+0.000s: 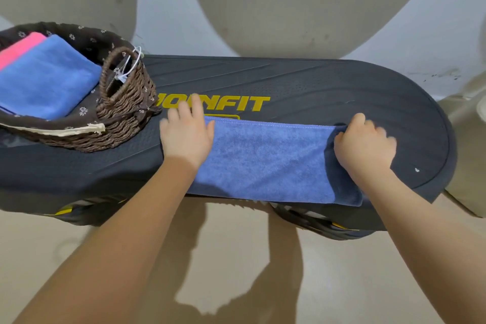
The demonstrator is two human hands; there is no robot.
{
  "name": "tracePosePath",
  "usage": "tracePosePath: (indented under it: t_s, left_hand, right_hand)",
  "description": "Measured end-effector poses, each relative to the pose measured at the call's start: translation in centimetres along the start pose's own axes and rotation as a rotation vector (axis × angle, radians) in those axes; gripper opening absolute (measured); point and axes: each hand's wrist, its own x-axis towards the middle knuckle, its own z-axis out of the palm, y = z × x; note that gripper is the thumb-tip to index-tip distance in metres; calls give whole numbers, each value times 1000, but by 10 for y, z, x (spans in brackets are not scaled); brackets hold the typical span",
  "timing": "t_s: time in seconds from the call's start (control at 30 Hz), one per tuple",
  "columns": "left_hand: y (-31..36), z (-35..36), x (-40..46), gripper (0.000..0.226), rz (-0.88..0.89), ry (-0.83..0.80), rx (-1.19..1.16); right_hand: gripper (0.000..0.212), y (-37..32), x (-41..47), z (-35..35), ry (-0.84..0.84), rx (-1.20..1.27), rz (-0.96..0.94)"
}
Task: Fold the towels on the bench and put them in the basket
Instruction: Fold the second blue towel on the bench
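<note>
A blue towel [265,158] lies flat as a long folded strip across the dark bench [328,87]. My left hand [185,134] presses flat on the towel's left end, fingers straight. At the towel's right end my right hand [364,143] has its fingers curled round the edge, which is lifted and turned over a little. To the left on the bench stands a brown woven basket [126,113] with a dark flowered lining. Inside it lie a folded blue towel [47,76] and, under that, a pink towel [21,47].
The bench is oval with yellow lettering [234,104] and stands on a pale floor [236,258]. Its near edge runs just below the towel. A pale wall with large beige shapes [289,2] rises behind. A loop handle with a white tag [123,68] sticks up from the basket.
</note>
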Motion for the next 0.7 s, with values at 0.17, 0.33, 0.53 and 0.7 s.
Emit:
tracePosePath:
  t_s: [0.17, 0.33, 0.53, 0.7]
  left_hand:
    - [36, 3, -27, 31, 443, 5, -267]
    - [14, 23, -39, 77, 348, -223, -217]
    - [3, 20, -39, 101, 346, -273, -162]
    - [9, 14, -45, 106, 253, -248, -149]
  right_hand:
    - [43, -54, -41, 14, 188, 139, -570]
    - [75, -60, -69, 32, -260, 82, -555]
    - [64, -2, -56, 26, -243, -3, -305]
    - [60, 21, -53, 20, -290, 64, -169]
